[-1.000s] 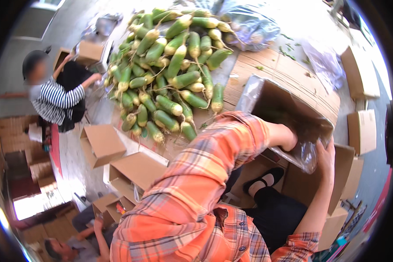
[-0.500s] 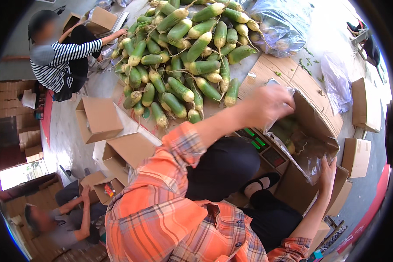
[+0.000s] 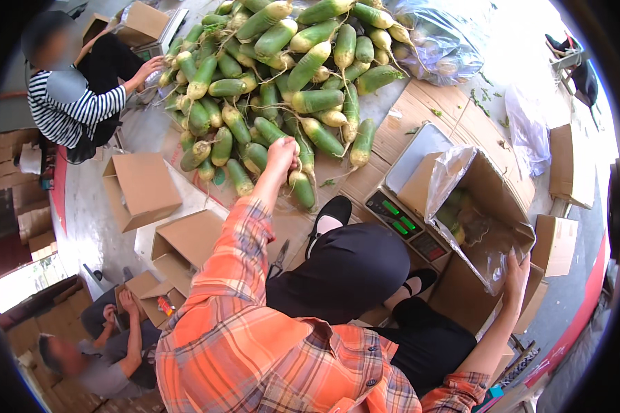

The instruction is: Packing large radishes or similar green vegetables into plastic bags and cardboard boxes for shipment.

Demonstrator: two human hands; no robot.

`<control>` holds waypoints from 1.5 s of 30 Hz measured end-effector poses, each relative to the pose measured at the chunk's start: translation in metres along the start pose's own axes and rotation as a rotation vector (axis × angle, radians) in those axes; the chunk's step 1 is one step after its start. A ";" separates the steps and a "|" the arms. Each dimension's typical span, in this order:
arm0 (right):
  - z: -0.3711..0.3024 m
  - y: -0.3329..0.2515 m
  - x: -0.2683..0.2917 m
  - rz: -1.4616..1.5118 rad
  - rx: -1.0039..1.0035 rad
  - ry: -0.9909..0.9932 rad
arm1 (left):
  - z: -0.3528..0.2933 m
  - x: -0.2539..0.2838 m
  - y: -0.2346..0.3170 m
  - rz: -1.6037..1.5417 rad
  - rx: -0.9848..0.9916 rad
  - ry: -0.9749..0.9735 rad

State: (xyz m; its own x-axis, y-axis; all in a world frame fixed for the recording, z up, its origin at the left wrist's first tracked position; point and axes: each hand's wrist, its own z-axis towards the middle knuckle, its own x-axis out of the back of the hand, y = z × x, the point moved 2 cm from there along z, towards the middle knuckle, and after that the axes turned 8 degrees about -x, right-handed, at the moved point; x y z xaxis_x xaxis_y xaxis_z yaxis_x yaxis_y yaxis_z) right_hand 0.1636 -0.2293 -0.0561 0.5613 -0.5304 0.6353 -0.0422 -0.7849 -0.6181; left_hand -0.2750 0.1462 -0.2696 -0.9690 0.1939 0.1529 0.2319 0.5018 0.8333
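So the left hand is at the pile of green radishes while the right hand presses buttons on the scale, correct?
Not quite: the right hand is at the near edge of the open cardboard box, not on the scale. The head view shows this. The left hand is indeed at the pile of green radishes.

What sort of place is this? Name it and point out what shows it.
Most likely a produce packing area: a large heap of green radishes, a digital scale and a plastic-lined carton suggest it.
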 end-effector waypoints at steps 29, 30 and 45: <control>0.002 -0.001 -0.008 0.188 -0.006 -0.040 | -0.035 -0.038 0.095 -0.762 -0.532 -0.158; 0.003 0.001 -0.007 0.160 0.022 -0.036 | -0.041 -0.037 0.110 -0.810 -0.538 -0.203; 0.004 0.002 0.001 -0.121 0.081 0.104 | -0.249 -0.239 0.279 -0.359 -0.756 -1.173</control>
State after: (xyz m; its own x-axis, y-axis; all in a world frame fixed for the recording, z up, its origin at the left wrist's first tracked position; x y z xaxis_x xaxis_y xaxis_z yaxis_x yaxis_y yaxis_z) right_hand 0.1672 -0.2298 -0.0583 0.4692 -0.4674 0.7493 0.0893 -0.8190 -0.5668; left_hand 0.0002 0.0294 0.0586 -0.2510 0.9105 -0.3285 -0.4651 0.1842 0.8659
